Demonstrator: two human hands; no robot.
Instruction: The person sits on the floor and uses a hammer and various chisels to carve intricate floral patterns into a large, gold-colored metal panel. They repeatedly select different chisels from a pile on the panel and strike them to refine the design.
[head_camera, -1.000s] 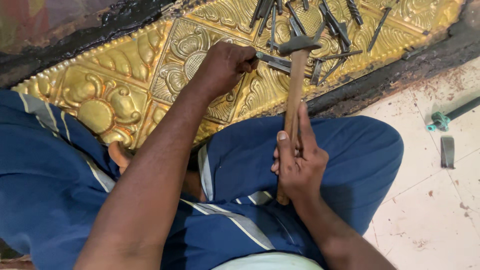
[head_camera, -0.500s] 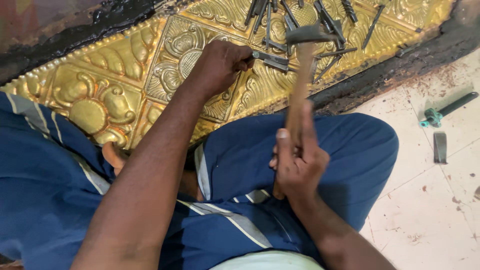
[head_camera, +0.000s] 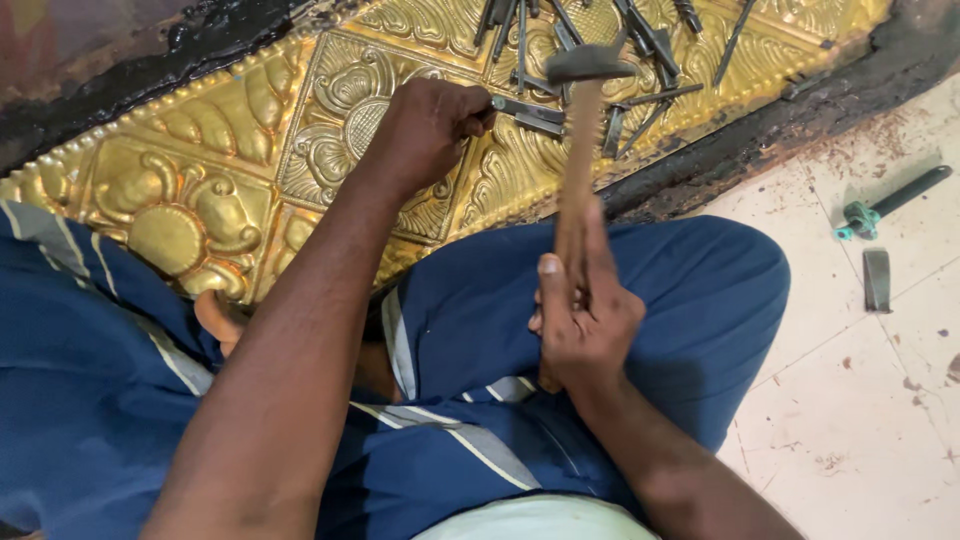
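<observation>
Big embossed brass sheet (head_camera: 230, 190) lies on the floor, bedded in rough black pitch (head_camera: 770, 120), gold and shiny with raised floral panels. Beside it, pale scuffed floor tiles (head_camera: 860, 420). Right hand (head_camera: 585, 320) is closed round the wooden hammer (head_camera: 580, 130) handle, steel head up over the punch. Left hand (head_camera: 425, 130) is curled tight on a thin steel punch (head_camera: 525, 108), tip on the sheet. I'd say keep the punch steady and use light, even taps. Loose punches (head_camera: 640, 40) lie scattered further up.

Metalworking workshop — embossed brass panel (head_camera: 250, 170) in black pitch, scattered steel punches (head_camera: 640, 40), tiled floor (head_camera: 870, 400)
</observation>
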